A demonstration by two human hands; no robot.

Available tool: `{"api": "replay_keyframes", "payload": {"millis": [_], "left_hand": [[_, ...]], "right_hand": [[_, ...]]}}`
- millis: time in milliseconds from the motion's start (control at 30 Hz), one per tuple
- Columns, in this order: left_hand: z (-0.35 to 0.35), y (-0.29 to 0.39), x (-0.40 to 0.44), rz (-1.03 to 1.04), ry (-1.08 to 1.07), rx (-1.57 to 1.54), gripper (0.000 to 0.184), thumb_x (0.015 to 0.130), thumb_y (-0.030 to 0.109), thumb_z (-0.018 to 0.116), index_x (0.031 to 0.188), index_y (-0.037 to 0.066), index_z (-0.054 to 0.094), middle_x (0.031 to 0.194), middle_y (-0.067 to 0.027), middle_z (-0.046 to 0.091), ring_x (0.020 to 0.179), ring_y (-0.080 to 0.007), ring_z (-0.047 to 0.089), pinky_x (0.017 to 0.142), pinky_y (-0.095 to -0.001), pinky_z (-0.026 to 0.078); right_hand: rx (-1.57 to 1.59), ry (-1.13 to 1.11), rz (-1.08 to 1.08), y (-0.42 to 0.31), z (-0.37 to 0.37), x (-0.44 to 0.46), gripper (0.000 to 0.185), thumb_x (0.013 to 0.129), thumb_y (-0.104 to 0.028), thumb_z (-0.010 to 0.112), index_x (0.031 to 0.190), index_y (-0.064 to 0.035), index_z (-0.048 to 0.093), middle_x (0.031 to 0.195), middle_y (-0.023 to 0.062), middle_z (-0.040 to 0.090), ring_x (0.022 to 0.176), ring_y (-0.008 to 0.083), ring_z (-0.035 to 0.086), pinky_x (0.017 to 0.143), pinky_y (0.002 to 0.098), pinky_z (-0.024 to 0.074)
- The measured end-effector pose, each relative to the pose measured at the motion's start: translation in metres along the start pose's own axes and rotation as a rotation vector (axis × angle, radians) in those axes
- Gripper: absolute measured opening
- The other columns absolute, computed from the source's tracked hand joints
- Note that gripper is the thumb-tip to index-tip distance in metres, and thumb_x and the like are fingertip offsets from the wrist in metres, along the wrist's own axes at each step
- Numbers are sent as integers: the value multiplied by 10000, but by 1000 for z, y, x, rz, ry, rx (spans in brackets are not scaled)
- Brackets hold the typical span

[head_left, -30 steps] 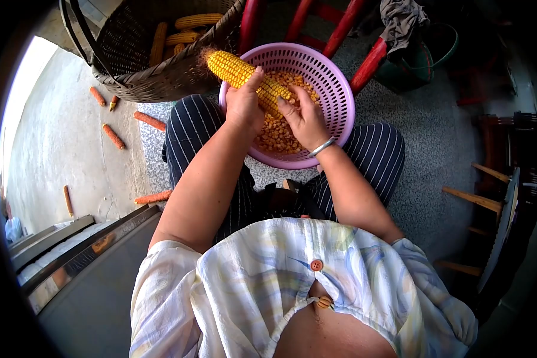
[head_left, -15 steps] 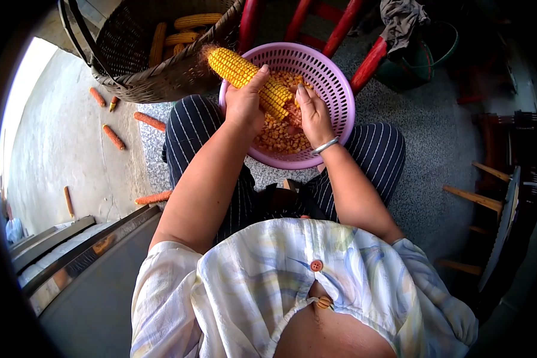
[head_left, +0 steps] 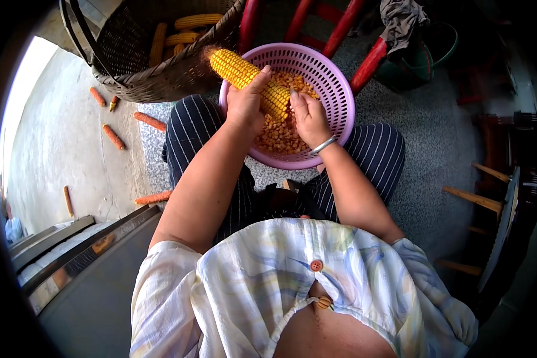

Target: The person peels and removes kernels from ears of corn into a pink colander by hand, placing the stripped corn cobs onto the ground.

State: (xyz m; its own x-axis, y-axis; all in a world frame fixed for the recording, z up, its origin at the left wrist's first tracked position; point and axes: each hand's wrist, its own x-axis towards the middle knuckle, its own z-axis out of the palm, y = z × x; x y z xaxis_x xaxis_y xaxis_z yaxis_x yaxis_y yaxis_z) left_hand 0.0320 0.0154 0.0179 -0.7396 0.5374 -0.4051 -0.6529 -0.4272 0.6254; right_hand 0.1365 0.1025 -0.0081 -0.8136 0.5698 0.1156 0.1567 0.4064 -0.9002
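Over one pink colander point(head_left: 280, 162), two hands point(head_left: 246, 108) point(head_left: 311, 122), one held corncob point(head_left: 238, 69)

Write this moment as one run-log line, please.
left hand: grips corn ear | right hand: at ear's lower end | pink colander: beneath, holds loose kernels | basket: more ears

Pale floor point(head_left: 59, 149) with scattered reddish corncobs point(head_left: 113, 137)

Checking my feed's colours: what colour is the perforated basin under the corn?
The basin is light pinkish purple, seen best in the head view.
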Motion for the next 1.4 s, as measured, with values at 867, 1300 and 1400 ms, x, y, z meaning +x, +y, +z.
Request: {"api": "replay_keyframes", "payload": {"millis": [867, 1300, 1400], "left_hand": [[-1, -4, 4, 48, 41, 68, 283, 817, 130, 629, 1012, -20, 488, 923, -123, 581, 815, -240, 587, 700, -369, 508], [4, 2, -3, -7, 32, 62, 279, 823, 134, 619, 1013, -20, 485, 936, -130, 579, 814, -242, 589, 708, -359, 505], [4, 2, -4, -18, 14, 39, 279, 824, 135, 619, 1014, -20, 485, 939, -130, 577, 818, -248, 589, 717, -368, 508]], "right_hand": [[-29, -49, -206, 1, 5, -1, 405, 872, -376, 523, 903, 27, 542, 684, 174, 606, 616, 304, 606, 559, 361, 454], [110, -196, -69, 3, -8, 0, 363, 915, -324, 461, 827, 18, 544, 574, 119, 555, 523, 217, 559, 489, 325, 408], [108, -152, -47, 6, -9, 0, 366, 930, -319, 432, 842, 13, 560, 576, 96, 551, 531, 196, 547, 505, 312, 404]]}}
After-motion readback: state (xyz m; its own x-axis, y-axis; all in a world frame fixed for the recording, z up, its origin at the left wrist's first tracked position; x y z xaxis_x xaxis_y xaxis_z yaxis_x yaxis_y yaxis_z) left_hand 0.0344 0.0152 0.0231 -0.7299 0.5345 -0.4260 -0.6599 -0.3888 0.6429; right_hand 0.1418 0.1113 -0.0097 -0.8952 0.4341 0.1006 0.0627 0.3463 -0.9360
